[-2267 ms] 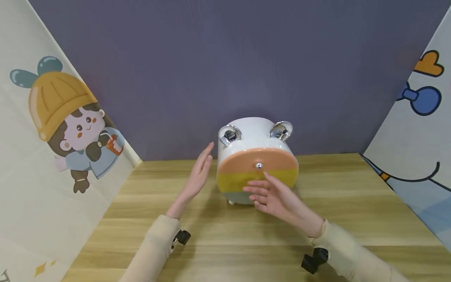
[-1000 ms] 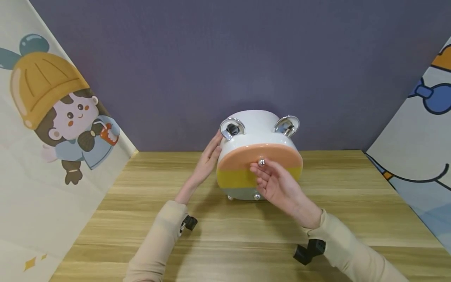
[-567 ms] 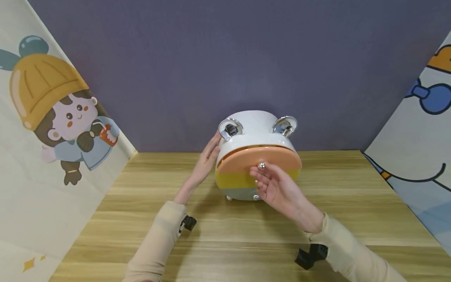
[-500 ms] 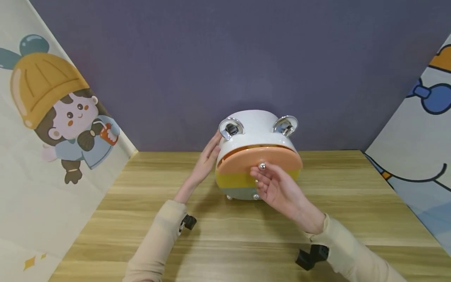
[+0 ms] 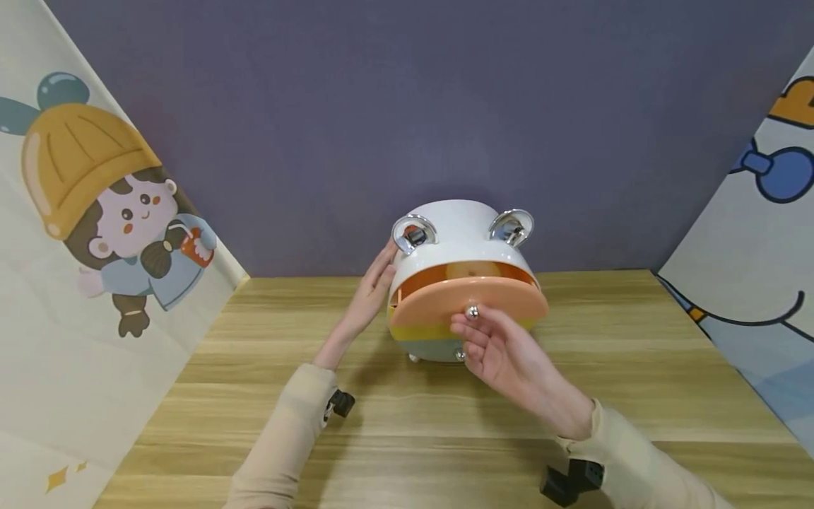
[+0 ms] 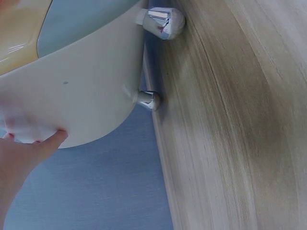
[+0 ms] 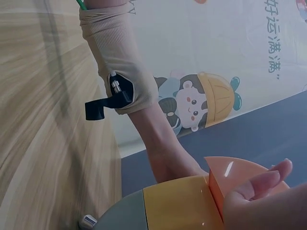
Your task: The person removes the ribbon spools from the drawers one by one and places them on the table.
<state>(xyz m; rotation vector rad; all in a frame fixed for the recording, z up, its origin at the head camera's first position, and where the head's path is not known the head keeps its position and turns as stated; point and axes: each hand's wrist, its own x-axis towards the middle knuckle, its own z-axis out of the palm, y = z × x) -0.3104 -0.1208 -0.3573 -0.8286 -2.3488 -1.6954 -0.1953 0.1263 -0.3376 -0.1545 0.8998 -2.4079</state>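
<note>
A glossy, rounded white cabinet [image 5: 454, 244] is standing on the wood-grained worktop [image 5: 381, 438], its smooth oval front facing the person, its long axis running side to side. The orange drawer [image 5: 432, 302] is jutting partway from the cabinet's front. There the right hand [image 5: 505, 360] is pinching the round chrome knob [image 5: 471, 312], other fingers loosely bending. Against the cabinet's left side, the left hand [image 5: 367, 291] is touching the shell with extended fingers, grasping nothing.
</note>
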